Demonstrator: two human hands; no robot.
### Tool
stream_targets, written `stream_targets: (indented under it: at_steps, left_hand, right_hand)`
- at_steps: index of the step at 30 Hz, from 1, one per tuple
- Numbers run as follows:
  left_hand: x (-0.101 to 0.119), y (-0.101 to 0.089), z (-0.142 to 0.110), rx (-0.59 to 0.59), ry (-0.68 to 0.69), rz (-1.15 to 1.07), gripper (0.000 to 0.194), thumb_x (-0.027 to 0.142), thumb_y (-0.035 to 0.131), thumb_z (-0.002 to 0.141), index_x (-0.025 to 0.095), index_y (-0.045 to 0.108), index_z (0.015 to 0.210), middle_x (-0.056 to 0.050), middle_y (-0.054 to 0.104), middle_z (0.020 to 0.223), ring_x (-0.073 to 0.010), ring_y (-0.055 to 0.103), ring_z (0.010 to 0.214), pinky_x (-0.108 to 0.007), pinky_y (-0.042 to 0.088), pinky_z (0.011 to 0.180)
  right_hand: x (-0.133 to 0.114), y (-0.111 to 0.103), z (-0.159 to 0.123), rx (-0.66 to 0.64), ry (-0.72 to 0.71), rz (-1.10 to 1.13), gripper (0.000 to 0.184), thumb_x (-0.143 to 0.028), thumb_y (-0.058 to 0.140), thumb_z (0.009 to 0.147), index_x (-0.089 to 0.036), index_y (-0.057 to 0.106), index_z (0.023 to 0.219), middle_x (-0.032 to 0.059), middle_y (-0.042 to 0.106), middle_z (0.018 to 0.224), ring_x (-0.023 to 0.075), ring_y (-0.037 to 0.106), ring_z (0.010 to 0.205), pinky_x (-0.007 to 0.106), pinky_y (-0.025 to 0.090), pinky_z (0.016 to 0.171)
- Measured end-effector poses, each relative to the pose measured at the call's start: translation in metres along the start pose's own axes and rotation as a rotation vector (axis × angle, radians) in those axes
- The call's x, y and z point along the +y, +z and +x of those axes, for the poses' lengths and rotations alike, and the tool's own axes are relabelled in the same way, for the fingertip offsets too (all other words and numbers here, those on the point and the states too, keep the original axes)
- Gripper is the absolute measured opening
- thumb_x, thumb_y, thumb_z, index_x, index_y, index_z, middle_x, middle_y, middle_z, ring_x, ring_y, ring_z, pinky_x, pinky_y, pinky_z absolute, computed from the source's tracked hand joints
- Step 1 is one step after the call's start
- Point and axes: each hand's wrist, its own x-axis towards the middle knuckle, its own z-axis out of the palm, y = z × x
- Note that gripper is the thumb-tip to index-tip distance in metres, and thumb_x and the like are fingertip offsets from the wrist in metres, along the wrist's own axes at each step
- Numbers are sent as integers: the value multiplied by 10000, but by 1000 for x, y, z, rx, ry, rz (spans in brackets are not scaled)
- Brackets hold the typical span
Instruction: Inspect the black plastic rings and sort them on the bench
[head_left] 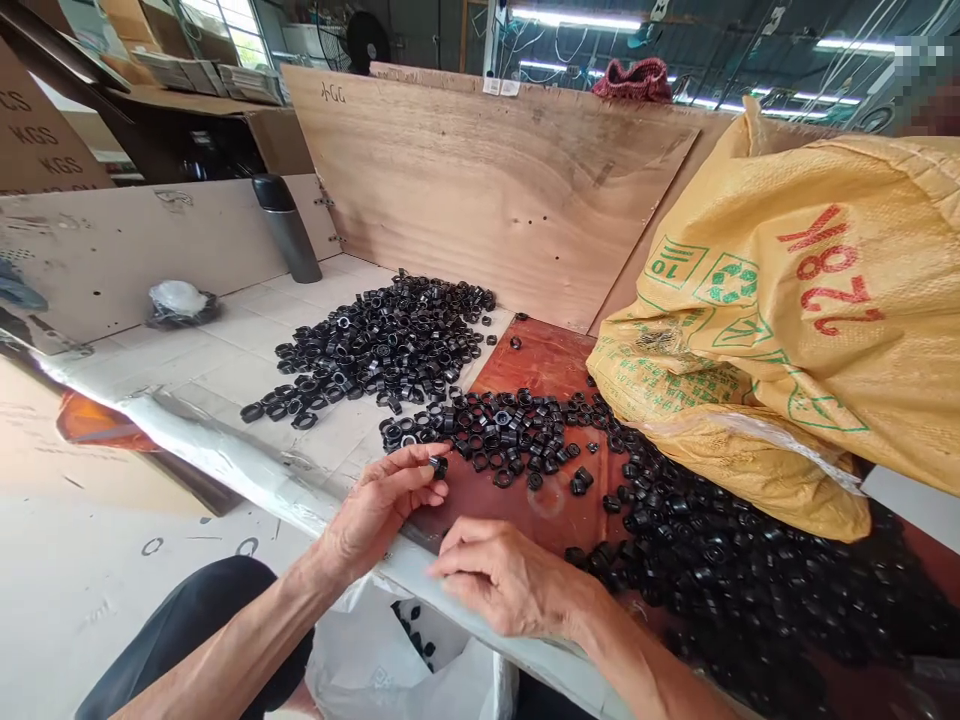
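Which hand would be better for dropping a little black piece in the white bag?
Probably the left hand: its fingertips pinch a small black plastic piece. The right hand is also near the white bag, but no piece shows in its fingers.

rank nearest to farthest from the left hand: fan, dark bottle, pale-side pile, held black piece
1. Held black piece, in the left hand
2. Pale-side pile, ahead on the table
3. Dark bottle, farther back, to the left
4. Fan, in the background

Workshop: strip lights, industrial fan (367, 42), bulk black parts (390, 335), sacks (795, 300).
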Motion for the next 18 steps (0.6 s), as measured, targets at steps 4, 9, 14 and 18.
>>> stream_targets:
  at_steps: [4,9,14,18]
  left_hand:
    - [5,-7,2,23,-34,-73,191,207,712,856,164,748,1039,-38,729,907,-153,721,803,-279,589,836]
    - [-4,8,6,-39,-93,-67,212,192,763,841,141,769,1046,-63,762,933,-161,733,806,-274,597,826]
    - [-17,9,5,-72,-82,6,319,240,807,835,159,755,1140,-58,791,914,-151,737,810,-253,578,839]
    - [-22,9,0,-70,-17,121,299,282,828,818,216,766,1103,-13,789,898,-141,729,811,-239,564,822]
  right_hand:
    - [18,7,0,218,114,-114,299,-99,480,979,-202,719,1127,84,669,1051,192,668,936,319,569,859]
    - [30,-1,1,541,214,122,255,-195,572,948,-207,740,1140,91,625,1112,168,679,882,268,602,722]
    - [27,0,3,661,260,284,249,-228,690,882,-206,699,1130,50,735,1020,168,716,835,273,604,759]
    - [21,-2,5,643,187,129,122,-201,706,883,-216,733,1001,41,746,999,175,708,860,272,579,778]
